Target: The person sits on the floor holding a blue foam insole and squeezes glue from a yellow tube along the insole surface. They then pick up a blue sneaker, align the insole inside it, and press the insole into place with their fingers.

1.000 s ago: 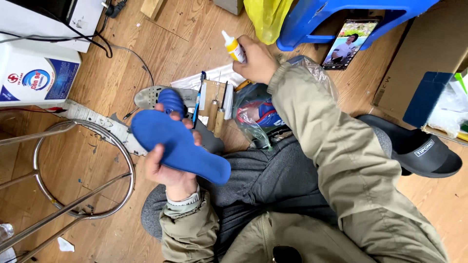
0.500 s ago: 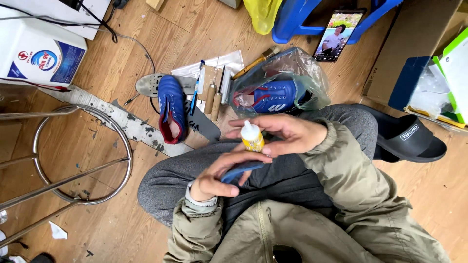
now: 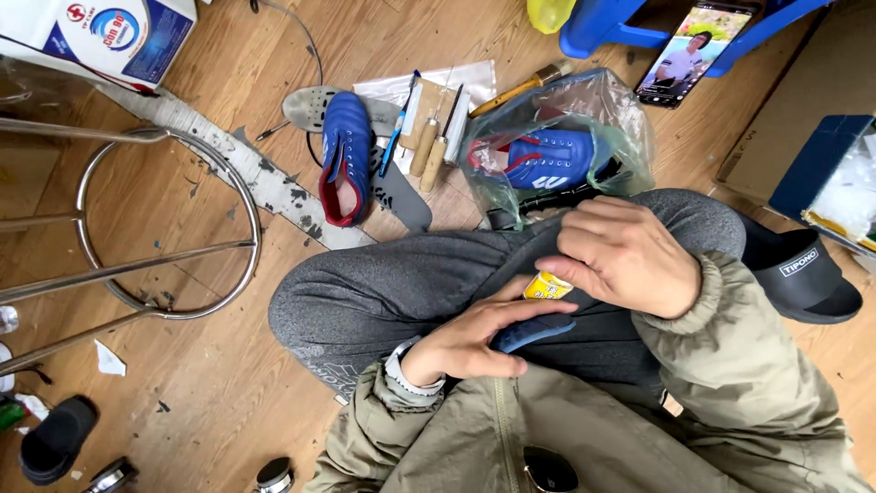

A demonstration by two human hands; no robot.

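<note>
Head view, the only one. We sit on the wooden floor (image 3: 210,365) with our knees up, and both hands meet over the lap. Our right hand (image 3: 630,256) curls around a small glue bottle (image 3: 547,288) with a yellow label, fingers pinched on it, tip aimed down. Our left hand (image 3: 474,342) lies flat, fingers pressed together, over a blue insole (image 3: 534,330) resting on our thigh; the insole sits just below the glue bottle, nearly touching.

Step in hand, as we judge it: glue going onto the insole. The next move calls for a steady squeeze and the left hand pinning the insole still.

Above the glue bottle, a blue shoe in a clear plastic bag (image 3: 557,160). Up and left of it, a second blue shoe (image 3: 345,155) by wooden-handled tools (image 3: 429,146). A black slide sandal (image 3: 803,274) lies right of it. A metal stool frame (image 3: 164,228) stands well left.
</note>
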